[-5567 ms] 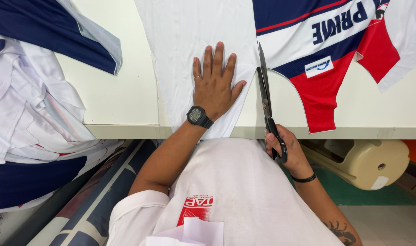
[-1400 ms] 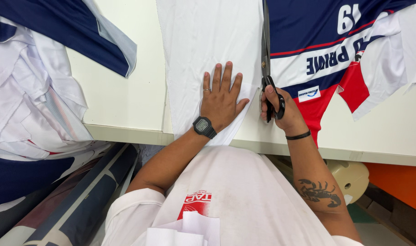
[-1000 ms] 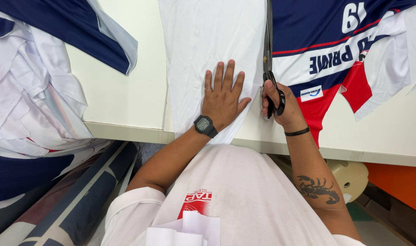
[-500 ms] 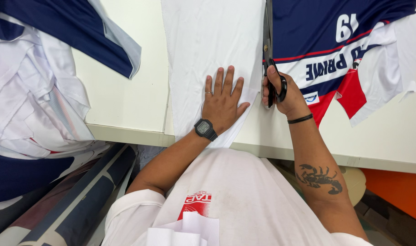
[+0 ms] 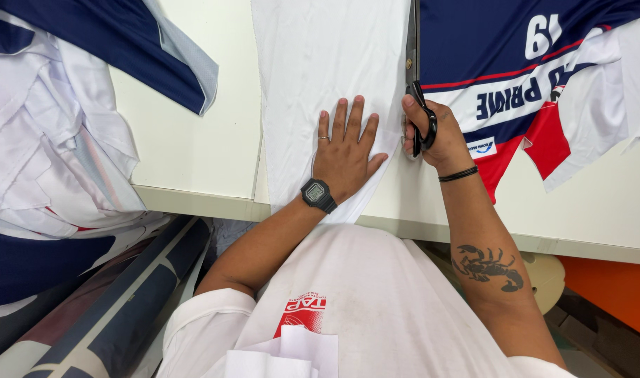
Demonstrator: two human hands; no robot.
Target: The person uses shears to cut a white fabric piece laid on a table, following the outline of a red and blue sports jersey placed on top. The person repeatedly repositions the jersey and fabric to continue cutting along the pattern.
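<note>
A long strip of white fabric (image 5: 327, 63) lies on the pale table (image 5: 194, 140) and hangs over its near edge. My left hand (image 5: 344, 150) rests flat on it, fingers spread, a black watch on the wrist. My right hand (image 5: 432, 129) grips the black handles of large scissors (image 5: 412, 77). The blades point away from me along the strip's right edge. A navy, white and red printed jersey piece (image 5: 530, 77) lies just right of the scissors.
A heap of white and navy fabric (image 5: 47, 140) covers the table's left side and spills over the edge. Fabric rolls (image 5: 117, 308) lie below on the left. A beige object (image 5: 544, 276) and an orange surface (image 5: 607, 287) sit under the table on the right.
My right hand and the scissors have travelled forward along the white strip's right edge, from the table's near edge up past my left hand. My left hand stays flat on the fabric.
</note>
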